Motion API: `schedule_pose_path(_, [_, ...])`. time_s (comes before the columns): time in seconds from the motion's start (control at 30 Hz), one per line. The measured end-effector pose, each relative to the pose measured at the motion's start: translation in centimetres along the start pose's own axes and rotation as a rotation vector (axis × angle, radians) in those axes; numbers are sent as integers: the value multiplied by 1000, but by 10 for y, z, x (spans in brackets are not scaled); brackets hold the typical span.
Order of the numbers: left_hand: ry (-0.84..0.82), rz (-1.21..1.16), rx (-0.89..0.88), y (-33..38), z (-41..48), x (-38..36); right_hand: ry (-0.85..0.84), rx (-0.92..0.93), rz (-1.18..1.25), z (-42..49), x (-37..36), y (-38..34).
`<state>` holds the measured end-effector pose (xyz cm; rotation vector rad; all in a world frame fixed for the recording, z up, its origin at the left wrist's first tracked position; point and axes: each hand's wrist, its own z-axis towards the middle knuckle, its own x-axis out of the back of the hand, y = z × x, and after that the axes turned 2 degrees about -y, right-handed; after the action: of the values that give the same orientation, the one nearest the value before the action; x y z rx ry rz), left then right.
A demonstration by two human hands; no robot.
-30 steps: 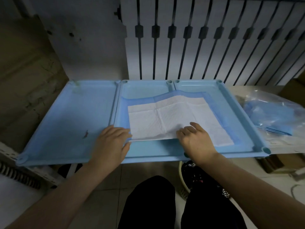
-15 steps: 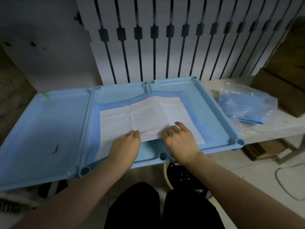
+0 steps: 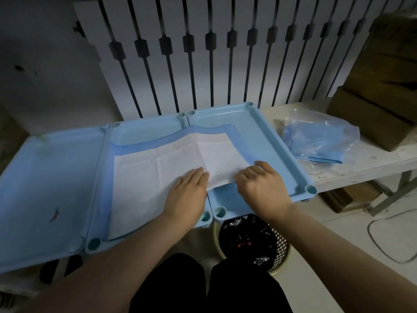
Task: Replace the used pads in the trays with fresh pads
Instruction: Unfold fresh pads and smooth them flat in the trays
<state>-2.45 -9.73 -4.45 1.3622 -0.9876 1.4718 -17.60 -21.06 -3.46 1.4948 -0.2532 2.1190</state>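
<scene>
Three light blue trays stand side by side on a low bench. A white pad with blue borders [image 3: 158, 168] lies spread across the middle tray [image 3: 102, 175] and the right tray [image 3: 275, 145], with a folded flap [image 3: 218, 163] on its right part. My left hand [image 3: 187, 193] lies flat on the pad, fingers straight, beside the flap. My right hand [image 3: 261, 186] rests on the flap's near edge with fingers curled over it. The left tray [image 3: 45, 184] has no pad and shows a small dark mark.
A clear plastic bag of folded blue pads [image 3: 320, 143] sits on the white bench to the right. Brown cardboard boxes [image 3: 383, 86] stand at the far right. A mesh waste bin with a black liner [image 3: 250, 240] is under the trays' front edge. A slatted white panel stands behind.
My hands have shifted right along the pad's near edge. The pad now lies spread further over the middle tray, and the view has turned right.
</scene>
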Motion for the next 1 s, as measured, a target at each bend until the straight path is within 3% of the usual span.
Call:
schedule_pose_path(0.1, [39, -18, -6, 5, 7, -1, -3, -9, 79, -4, -6, 3])
schedule_pose_path(0.23, [224, 31, -133, 7, 4, -10, -56, 93, 116, 2, -14, -21])
schedule_pose_path(0.4, [191, 132, -172, 0, -2, -8, -120, 114, -24, 12, -15, -31])
schedule_pose_path(0.7, [187, 215, -190, -1, -6, 0, -290, -75, -283, -21, -13, 64])
schedule_pose_path(0.8, [216, 206, -196, 1, -7, -2, -468, -80, -339, -23, -3, 66])
schedule_pose_path(0.9, [246, 169, -179, 0, -9, -3, -553, -96, -198, -23, 7, 55])
schedule_pose_path(1.0, [268, 146, -177, 0, -11, -1, -405, 75, 29, -19, 10, 27])
